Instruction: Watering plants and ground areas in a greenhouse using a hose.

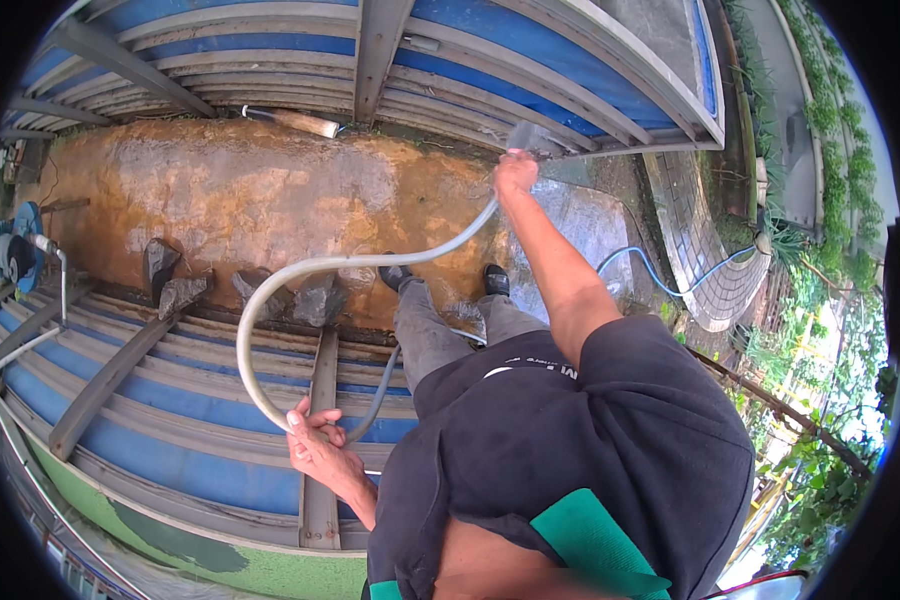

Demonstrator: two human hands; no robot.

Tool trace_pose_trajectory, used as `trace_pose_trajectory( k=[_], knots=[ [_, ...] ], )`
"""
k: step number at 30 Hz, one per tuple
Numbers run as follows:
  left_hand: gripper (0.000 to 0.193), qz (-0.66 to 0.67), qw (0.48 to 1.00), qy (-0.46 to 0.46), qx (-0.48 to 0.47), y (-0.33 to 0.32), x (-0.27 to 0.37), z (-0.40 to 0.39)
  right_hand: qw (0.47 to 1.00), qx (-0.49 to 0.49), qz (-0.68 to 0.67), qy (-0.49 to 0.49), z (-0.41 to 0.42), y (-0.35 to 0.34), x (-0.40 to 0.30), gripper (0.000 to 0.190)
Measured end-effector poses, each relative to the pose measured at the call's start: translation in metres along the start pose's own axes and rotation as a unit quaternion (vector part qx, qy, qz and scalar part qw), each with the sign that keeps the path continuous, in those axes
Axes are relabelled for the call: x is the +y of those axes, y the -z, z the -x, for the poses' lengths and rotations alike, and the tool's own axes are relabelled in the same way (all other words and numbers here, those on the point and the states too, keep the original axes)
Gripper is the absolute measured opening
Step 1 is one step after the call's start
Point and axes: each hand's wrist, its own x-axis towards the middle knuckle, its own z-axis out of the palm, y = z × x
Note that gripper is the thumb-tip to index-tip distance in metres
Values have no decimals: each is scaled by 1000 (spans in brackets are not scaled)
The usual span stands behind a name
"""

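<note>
My right hand, stretched forward, grips the end of a pale flexible hose. A blurred spray of water leaves the hose end beside the foot of the far metal-framed tank wall. From there the hose bends in a wide loop down to my left hand, which holds it over the nearer tank wall's rails. Some of my left fingers are spread, with the hose near the thumb. Past that hand, the hose runs on behind my body. Under my shoes lies a wet, brown-stained concrete floor.
Several rough stones sit along the nearer wall. A blue round machine with white pipe stands at left. A pale cylinder lies by the far wall. A thin blue hose crosses the ground near curved paving.
</note>
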Motion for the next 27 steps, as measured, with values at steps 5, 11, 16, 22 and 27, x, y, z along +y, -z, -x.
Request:
trace_pose_trajectory(
  k=[5,11,16,22,27],
  knots=[
    [45,-13,998,-47,47,3,5,21,997,-63,8,-37,12,-5,58,13],
    [42,-90,993,-72,-19,-13,-22,95,995,-97,15,-24,-2,73,86,17],
    [42,-68,987,-144,8,-45,-32,171,968,-222,117,-32,24,94,78,21],
    [40,-145,971,-178,-65,-107,-65,287,975,-201,75,-62,-76,195,115,23],
    [40,-197,948,-200,-152,-161,-86,354,976,-200,-41,-81,-126,247,150,22]
  ],
)
